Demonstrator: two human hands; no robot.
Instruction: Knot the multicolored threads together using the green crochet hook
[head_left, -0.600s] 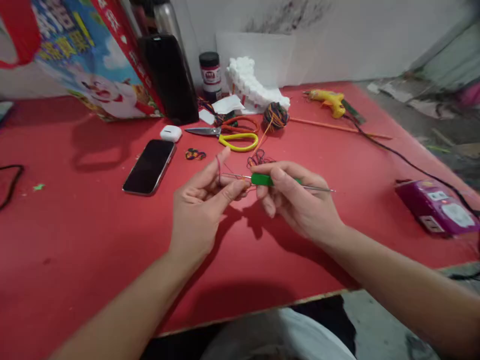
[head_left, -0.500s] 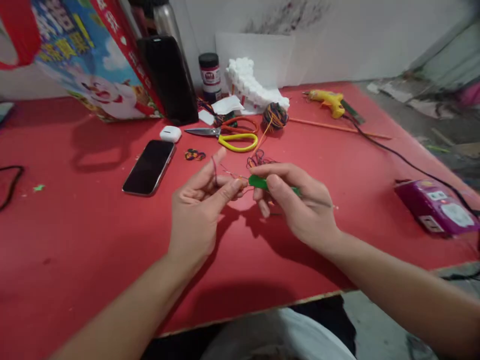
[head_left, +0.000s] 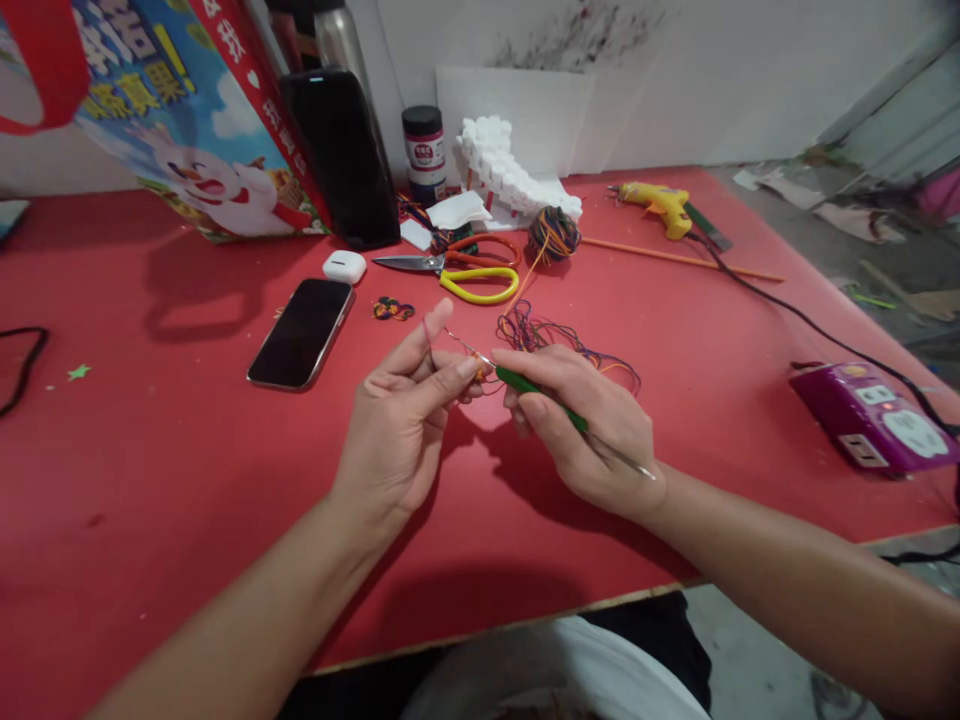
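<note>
Left hand (head_left: 401,415) and right hand (head_left: 592,430) are being held close together, nearly meeting, above a red desk (head_left: 187,480). A small orange yarn piece (head_left: 478,372) is being pinched by the left thumb against the fingers beneath it, while the index finger is being raised, with a thin pinkish strand (head_left: 428,335) being looped about it. A green-handled hook (head_left: 516,380) is being gripped by the right hand, thumb on the near side and fingers curled over; its bare metal end is being pointed back past the wrist, and its working end is being directed at the pinched piece. Whether a loop is being caught on the tip cannot be told, since the metal and yarn are blurring into one line.

Beyond the right hand, loose yarn (head_left: 519,325) is being left in tangled coils on the desk, in front of a yarn ball (head_left: 553,235). Scissors (head_left: 435,264) are being kept just left of the ball, near a small knotted yarn piece (head_left: 393,308).

For good work here, the strand is probably best being tensioned evenly by the raised finger, and the pinch best being placed right beside the hook, so that stitches are not being stretched. The tip should be turned gently to avoid splitting the thread, and slack should be drawn freely, as snags could be forming in the coils.
</note>
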